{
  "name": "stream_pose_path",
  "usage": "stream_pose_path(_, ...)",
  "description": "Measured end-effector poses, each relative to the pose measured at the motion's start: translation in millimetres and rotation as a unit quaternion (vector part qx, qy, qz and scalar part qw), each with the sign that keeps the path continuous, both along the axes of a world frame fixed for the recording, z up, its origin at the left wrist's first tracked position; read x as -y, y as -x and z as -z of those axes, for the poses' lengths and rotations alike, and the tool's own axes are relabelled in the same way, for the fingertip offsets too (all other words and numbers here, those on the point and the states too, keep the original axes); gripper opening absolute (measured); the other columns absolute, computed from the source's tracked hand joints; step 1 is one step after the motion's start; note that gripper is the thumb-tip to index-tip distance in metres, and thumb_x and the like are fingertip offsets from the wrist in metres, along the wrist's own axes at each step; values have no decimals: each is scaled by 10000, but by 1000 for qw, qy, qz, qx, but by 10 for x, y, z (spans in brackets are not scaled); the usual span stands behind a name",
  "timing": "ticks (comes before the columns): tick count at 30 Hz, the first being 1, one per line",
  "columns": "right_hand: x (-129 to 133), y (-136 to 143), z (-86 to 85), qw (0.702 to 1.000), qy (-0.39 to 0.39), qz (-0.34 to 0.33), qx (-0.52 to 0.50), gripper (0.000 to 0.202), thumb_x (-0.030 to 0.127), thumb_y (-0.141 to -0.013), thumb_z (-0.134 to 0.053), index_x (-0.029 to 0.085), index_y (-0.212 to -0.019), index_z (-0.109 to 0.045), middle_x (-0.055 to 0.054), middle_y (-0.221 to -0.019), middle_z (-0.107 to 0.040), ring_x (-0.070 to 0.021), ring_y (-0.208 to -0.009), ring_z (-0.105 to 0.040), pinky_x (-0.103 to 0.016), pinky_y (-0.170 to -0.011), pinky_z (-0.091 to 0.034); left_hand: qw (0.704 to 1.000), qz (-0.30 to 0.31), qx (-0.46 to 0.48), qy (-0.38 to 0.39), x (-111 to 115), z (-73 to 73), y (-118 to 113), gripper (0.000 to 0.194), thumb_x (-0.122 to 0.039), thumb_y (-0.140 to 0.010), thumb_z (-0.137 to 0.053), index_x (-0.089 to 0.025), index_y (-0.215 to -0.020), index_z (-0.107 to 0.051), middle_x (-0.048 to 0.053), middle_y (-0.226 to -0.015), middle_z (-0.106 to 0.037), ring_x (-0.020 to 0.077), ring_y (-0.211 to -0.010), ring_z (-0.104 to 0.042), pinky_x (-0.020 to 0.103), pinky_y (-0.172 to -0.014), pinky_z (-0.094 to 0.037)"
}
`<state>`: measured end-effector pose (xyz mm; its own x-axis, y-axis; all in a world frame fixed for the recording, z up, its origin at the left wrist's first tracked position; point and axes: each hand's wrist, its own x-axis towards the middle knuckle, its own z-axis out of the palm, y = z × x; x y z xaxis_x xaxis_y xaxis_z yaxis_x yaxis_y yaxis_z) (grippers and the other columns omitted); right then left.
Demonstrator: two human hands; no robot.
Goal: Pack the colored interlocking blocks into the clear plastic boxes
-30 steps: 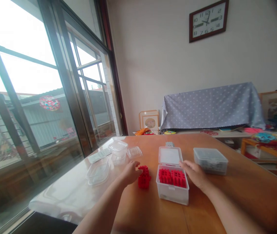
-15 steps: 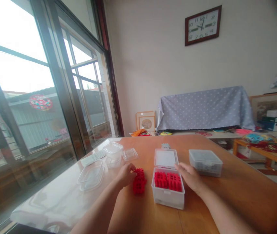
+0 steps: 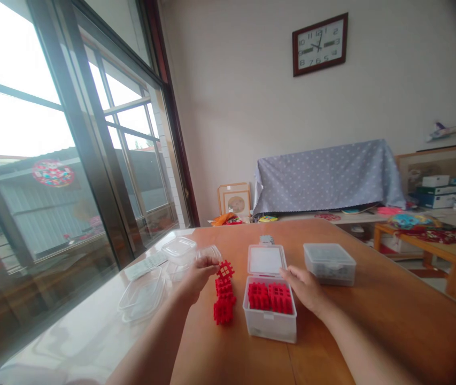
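Pinched in my left hand point(image 3: 202, 275) is a red interlocking plastic tile point(image 3: 225, 271) with toothed edges and square holes. It is raised above two red clusters of the same tiles point(image 3: 223, 310) on the table. My right hand point(image 3: 302, 286) has its fingertips closed on the near right corner of the flipped-back lid point(image 3: 267, 259), by the hinge of a clear plastic box point(image 3: 271, 329). Two rows of red tiles point(image 3: 270, 298) stand packed inside that box.
A second clear box point(image 3: 329, 263), lid down, stands to the right. Several clear empty containers point(image 3: 143, 294) and a printed sheet point(image 3: 146, 266) lie at the left. Grey pieces point(image 3: 267, 240) lie behind the open box. A window borders the table point(image 3: 260, 363) on the left.
My left hand has lifted one red tile up from the pile and turned its face toward me. My right hand stays at the lid. The whole view has shifted slightly.
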<state>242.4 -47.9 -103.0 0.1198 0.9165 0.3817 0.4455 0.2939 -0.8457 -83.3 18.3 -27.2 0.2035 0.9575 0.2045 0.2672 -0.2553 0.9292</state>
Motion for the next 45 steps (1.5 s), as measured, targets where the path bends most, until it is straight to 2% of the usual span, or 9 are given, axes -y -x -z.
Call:
stream_pose_path(3,-5,-3,-3,1000,-3,4,3,469,613,-918,-505,215,-671,-536,38,-603,-498,-161,-630,-437,-274,-615,-328,996,67,52,31,103,-135,-214,218,-288,-662,-739,-176,-832,-659,-12,-762,-647,135,-709,-572,272,-706,-410)
stream_pose_path(7,-5,-5,-4,1000,-8,5,5,464,592,-925,-508,214,-657,-518,44,-594,-464,-153,-628,-425,-268,-606,-315,986,140,62,61,207,-144,-526,208,-232,-649,-758,-159,-822,-668,-7,-758,-645,119,-682,-553,258,-679,-398)
stream_pose_path(13,1,-4,4,1000,-14,12,12,473,598,-931,-501,214,-655,-504,48,-593,-443,-150,-630,-429,-260,-603,-314,991,128,-43,0,270,-20,-796,113,-201,-698,-691,-141,-793,-677,7,-707,-640,127,-653,-549,247,-631,-388)
stream_pose_path(17,3,-1,-9,1000,-13,15,17,477,603,-929,-496,214,-653,-505,47,-590,-437,-152,-628,-430,-259,-602,-312,973,74,-183,-122,293,-30,-821,77,-155,-727,-659,-163,-783,-710,26,-813,-679,163,-775,-594,269,-722,-430)
stream_pose_path(21,-2,1,-17,1000,-15,17,14,482,607,-929,-491,219,-644,-478,47,-592,-434,-152,-626,-432,-259,-609,-321,937,94,-267,-205,459,-151,-793,134,-184,-798,-628,-218,-858,-743,35,-930,-697,211,-936,-603,317,-863,-437)
stream_pose_path(26,-23,-1,-2,999,-20,21,12,491,617,-922,-494,222,-632,-463,49,-585,-447,-148,-608,-426,-257,-623,-344,902,146,-353,-200,702,-290,-760,210,-267,-733,-756,-290,-942,-749,15,-1003,-698,263,-1038,-557,380,-962,-395)
stream_pose_path(31,-11,2,-3,1000,-14,23,9,489,622,-914,-501,223,-633,-475,49,-583,-458,-148,-608,-425,-253,-622,-352,886,160,-397,-178,677,-370,-786,343,-317,-677,-815,-288,-1007,-725,13,-1050,-692,286,-1078,-539,406,-983,-378)
stream_pose_path(37,4,-5,-12,1000,-16,22,7,464,589,-920,-511,220,-639,-480,49,-596,-450,-151,-628,-439,-255,-627,-359,849,207,-437,-211,564,-426,-835,324,-326,-657,-828,-294,-965,-732,10,-1014,-702,281,-1039,-539,394,-949,-385)
stream_pose_path(45,-13,-13,-1,1000,-20,17,4,433,556,-922,-517,219,-652,-489,49,-606,-450,-149,-632,-436,-254,-624,-355,841,205,-443,-235,543,-429,-838,121,-278,-714,-765,-287,-835,-759,6,-933,-721,257,-997,-551,388,-944,-368)
